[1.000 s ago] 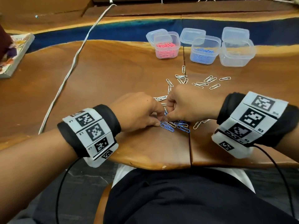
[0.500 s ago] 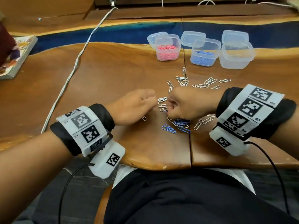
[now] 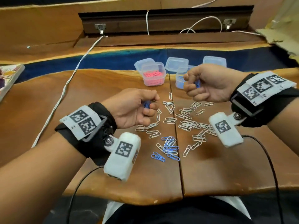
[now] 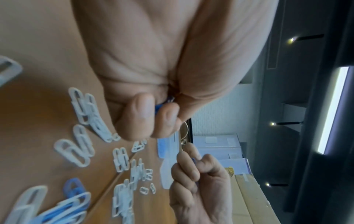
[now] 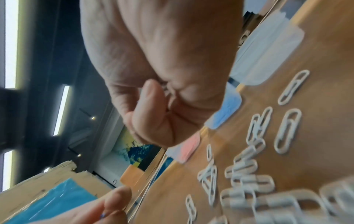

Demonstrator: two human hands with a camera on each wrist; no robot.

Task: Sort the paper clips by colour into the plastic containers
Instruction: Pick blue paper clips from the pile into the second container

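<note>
Both hands are raised above the wooden table [image 3: 97, 94], each curled round blue paper clips. My left hand [image 3: 139, 107] grips blue clips [image 3: 146, 104], seen between thumb and fingers [image 4: 160, 106]. My right hand [image 3: 203, 84] holds blue clips [image 3: 197, 84] just in front of the blue-clip container [image 3: 179, 81]. The pink-clip container [image 3: 153, 76] stands left of it. Several white clips [image 3: 186, 122] lie scattered between the hands, and a small pile of blue clips mixed with white ones [image 3: 169, 148] lies nearer me. The third container is hidden behind my right hand.
Clear lids [image 3: 177, 63] lie behind the containers. A white cable [image 3: 64, 89] runs across the table's left side. A book [image 3: 9, 76] lies at the far left edge. The table's front edge is close to my body.
Both hands have lifted off the clip pile with blue clips in them. The right hand has moved up towards the blue container; the left has turned palm inward.
</note>
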